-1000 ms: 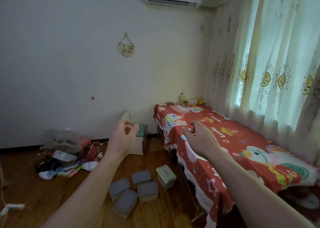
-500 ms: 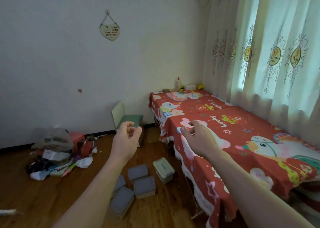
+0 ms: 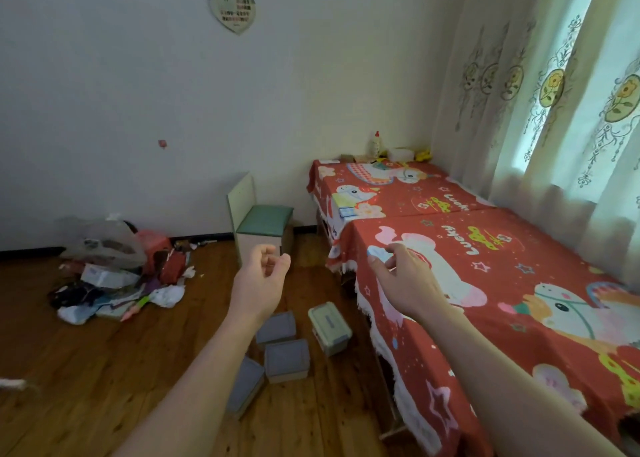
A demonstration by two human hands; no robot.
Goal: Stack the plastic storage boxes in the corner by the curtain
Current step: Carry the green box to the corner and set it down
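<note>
Four small plastic storage boxes sit on the wooden plank floor (image 3: 86,370), grouped at about 6 o'clock in the view. Three are squat, cream-sided cubes with flat grey-blue lids: the rear grey-lidded box (image 3: 277,326), the middle grey-lidded box (image 3: 286,359) just in front of it, and the near grey-lidded box (image 3: 246,385), partly hidden by the left forearm. At their 3 o'clock stands the pale green box (image 3: 329,328), rectangular with rounded corners, a ribbed lid and a blue label, close to the hanging edge of the red tablecloth (image 3: 485,248).

The left hand (image 3: 260,285) is raised over the boxes, fingers loosely curled with the thumb near the fingertips, holding nothing. The right hand (image 3: 403,283) reaches forward with fingers relaxed and slightly spread, also holding nothing, seen against the cloth's edge; whether it touches the cloth cannot be told.

The cloth is glossy, printed with cartoon animals and stars, fringed white along its hem, and runs from 4 o'clock to 1 o'clock beside the sheer embroidered curtain (image 3: 571,110). In the corner at 1 o'clock stands a small bottle (image 3: 375,144) among other small items. A low chair (image 3: 259,221) with a green padded seat stands against the white wall at 12 o'clock. At 9 o'clock lies a heap of papers and bags (image 3: 114,269). A heart-shaped plaque (image 3: 232,4) hangs on the wall.
</note>
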